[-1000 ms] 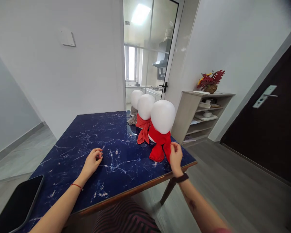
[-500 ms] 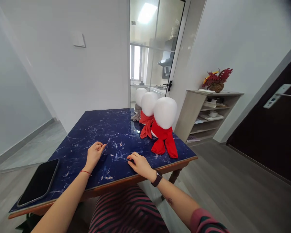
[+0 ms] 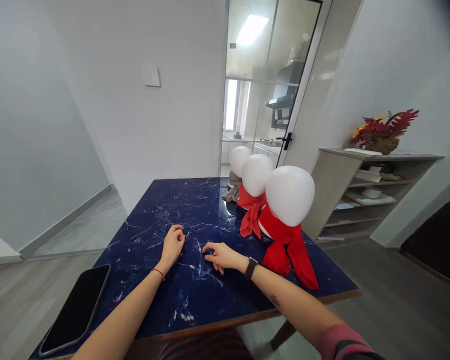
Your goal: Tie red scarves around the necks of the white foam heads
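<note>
My left hand (image 3: 172, 244) rests on the dark blue marble table (image 3: 150, 210), fingers loosely curled with nothing in them. My right hand (image 3: 222, 256) lies palm down beside it, fingers spread on the tabletop, empty, with a dark watch on the wrist. To the right stand three white head forms in a row. The nearest head form (image 3: 289, 195) wears a knotted red scarf (image 3: 288, 247) whose ends hang onto the table. The middle head form (image 3: 256, 174) also wears a red scarf (image 3: 250, 212). The farthest head form (image 3: 240, 160) has a grey scarf (image 3: 233, 181).
A black phone (image 3: 77, 310) lies face up at the table's near left corner. A wooden shelf unit (image 3: 356, 192) with a basket of red flowers (image 3: 383, 131) stands at the right wall. A glass door (image 3: 270, 85) to a kitchen is behind the table.
My right hand let go of the nearest red scarf and came to rest flat on the table next to my left hand. My view shifted left.
</note>
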`<state>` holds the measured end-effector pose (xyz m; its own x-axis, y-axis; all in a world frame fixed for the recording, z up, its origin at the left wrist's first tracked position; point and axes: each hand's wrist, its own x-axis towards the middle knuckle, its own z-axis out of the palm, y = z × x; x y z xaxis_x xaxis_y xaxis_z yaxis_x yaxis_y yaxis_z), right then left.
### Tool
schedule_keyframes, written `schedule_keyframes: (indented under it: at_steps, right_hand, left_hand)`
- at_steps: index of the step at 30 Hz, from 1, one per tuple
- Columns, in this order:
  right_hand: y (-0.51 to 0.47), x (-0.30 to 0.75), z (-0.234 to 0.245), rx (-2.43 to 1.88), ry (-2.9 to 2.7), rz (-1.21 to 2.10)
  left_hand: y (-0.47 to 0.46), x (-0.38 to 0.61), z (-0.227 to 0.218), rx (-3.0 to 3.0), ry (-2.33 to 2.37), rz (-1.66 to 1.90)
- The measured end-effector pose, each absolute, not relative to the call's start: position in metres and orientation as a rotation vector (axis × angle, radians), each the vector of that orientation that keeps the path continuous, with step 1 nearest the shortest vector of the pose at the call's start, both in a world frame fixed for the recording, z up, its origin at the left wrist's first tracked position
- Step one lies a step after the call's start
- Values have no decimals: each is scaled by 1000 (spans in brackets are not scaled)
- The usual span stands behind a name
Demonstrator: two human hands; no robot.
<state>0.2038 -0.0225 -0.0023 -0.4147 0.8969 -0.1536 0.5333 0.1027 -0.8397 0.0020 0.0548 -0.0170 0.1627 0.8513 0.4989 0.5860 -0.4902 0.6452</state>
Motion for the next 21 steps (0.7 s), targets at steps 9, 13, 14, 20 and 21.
schedule_keyframes:
  at_steps: [9,13,14,20,21]
  right_hand:
    - [17,159,-34,-1305,-1927,606]
    - [0,166,-36,-1301,-1771,810]
    - [0,167,-34,-1293,-1740,832]
    - [13,173,-24,-1232,-1750,829]
    - [13,173,-23,-1248,-1745,823]
  left_hand:
    - [58,-5,-23,1954,1346,1283]
    - [40,-3,-15,1870,1387,1281]
    - [36,-1,-8,1907,1370,1285]
    - [-38,-4,25,2173,1363,1396]
    - [-56,-7,22,2210,1385,1323]
